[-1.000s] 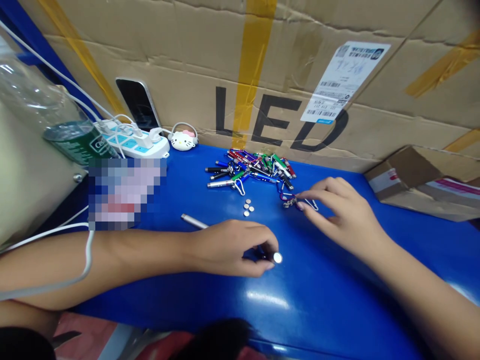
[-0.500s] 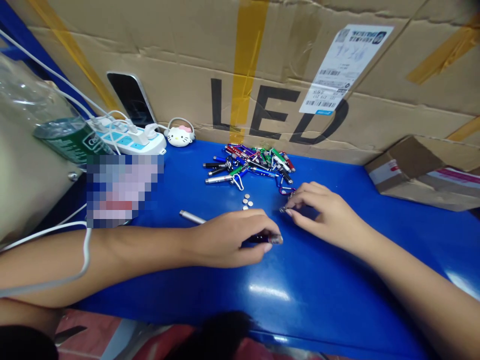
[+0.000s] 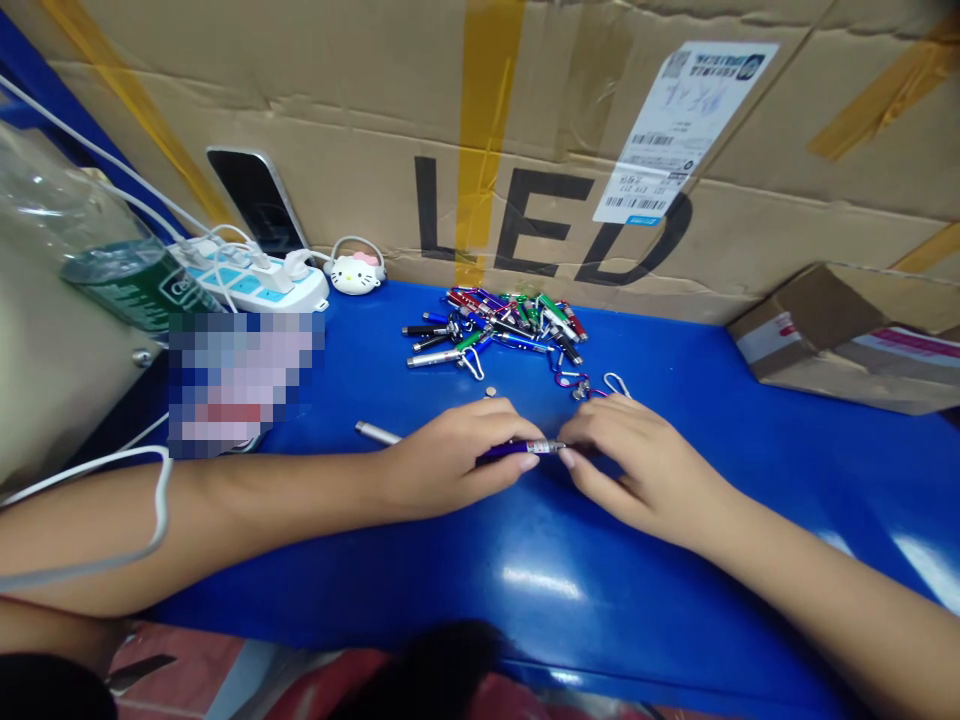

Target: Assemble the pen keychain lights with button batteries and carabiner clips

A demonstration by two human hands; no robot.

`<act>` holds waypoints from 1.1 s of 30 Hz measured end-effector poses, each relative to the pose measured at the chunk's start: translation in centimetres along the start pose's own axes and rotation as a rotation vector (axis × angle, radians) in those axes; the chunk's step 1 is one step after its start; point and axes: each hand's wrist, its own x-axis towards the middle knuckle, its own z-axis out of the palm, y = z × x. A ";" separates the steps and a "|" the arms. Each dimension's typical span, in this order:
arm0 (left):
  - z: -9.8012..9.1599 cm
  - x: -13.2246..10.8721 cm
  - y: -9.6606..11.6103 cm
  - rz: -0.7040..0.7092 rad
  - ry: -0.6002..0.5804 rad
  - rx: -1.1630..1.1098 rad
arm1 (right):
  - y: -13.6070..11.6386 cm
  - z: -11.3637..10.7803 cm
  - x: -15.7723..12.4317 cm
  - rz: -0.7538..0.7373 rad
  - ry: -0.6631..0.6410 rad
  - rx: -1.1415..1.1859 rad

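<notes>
Tube (image 3: 510, 450) lies crosswise between your two hands, over the near part of the surface (image 3: 450, 590). Your left hand (image 3: 457, 455) has its grip clamped on it, thumb below and fingers above, probably to steady it while its end faces your other hand. Your right hand (image 3: 634, 460) has its grip pinched together on the silver tip (image 3: 558, 446), so the two hands hold it from opposite ends. The pile (image 3: 495, 325) sits farther back, near the carton (image 3: 337, 150), presumably out of your forearms' way but reachable. A white clip (image 3: 616, 382) and a purple clip (image 3: 561, 379) lie just beyond your right fingers, handy for that side. The phone (image 3: 259, 205) leans on the carton, which likely props it up.

Your fingers cover much of the tube, and you cannot tell from here whether the tip is a separate piece or part of it. Your left hand hides most of the silver pen (image 3: 377, 433). One disc (image 3: 490, 391) shows above your left knuckles; anything behind them is hidden. Pixelation masks whatever lies beside the power strip (image 3: 304, 296). The bottle (image 3: 135, 285) is hard to make out.
</notes>
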 end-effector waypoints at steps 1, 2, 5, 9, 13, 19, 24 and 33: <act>0.0 0.1 0.0 0.000 -0.001 0.001 | 0.0 0.0 0.0 -0.015 -0.016 -0.018; 0.0 0.1 0.0 0.000 0.002 0.003 | 0.0 0.0 0.0 -0.021 -0.029 -0.021; 0.1 0.2 -0.1 0.003 0.027 0.011 | -0.2 0.1 0.0 0.002 -0.046 0.018; 0.5 0.0 -0.6 0.067 0.083 0.097 | -1.1 0.4 0.1 0.219 -0.038 0.254; 0.1 -0.5 -0.7 0.224 0.129 0.417 | -1.8 0.8 0.3 0.535 -0.084 0.801; -1.2 -0.4 0.0 0.344 0.007 0.743 | -2.1 1.6 0.8 0.718 -0.137 1.314; -0.8 -0.2 -0.5 0.168 0.038 0.345 | -1.8 2.0 0.7 0.514 -0.119 1.021; -0.5 -0.3 0.3 0.169 0.129 0.077 | -1.7 1.7 0.4 0.037 0.091 0.149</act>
